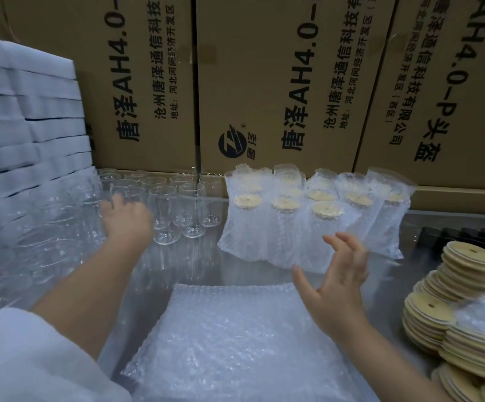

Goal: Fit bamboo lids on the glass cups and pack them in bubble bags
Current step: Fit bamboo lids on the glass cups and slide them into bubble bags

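Observation:
Several bare glass cups (177,207) stand at the back left of the steel table. My left hand (126,219) reaches among them with its fingers around or against one cup; the grip is hidden by the hand's back. My right hand (334,285) hovers open, fingers spread, above the stack of flat bubble bags (221,338) in front of me. Several packed cups (307,221) with bamboo lids stand upright in bubble bags at the back right. Piles of loose bamboo lids (449,303) lie at the right.
Large printed cardboard cartons (279,82) wall off the back. White foam sheets (24,117) are stacked at the left. More glass cups (18,256) crowd the left edge. A black tray (467,236) sits behind the lids. A white sleeve (26,358) covers my left upper arm.

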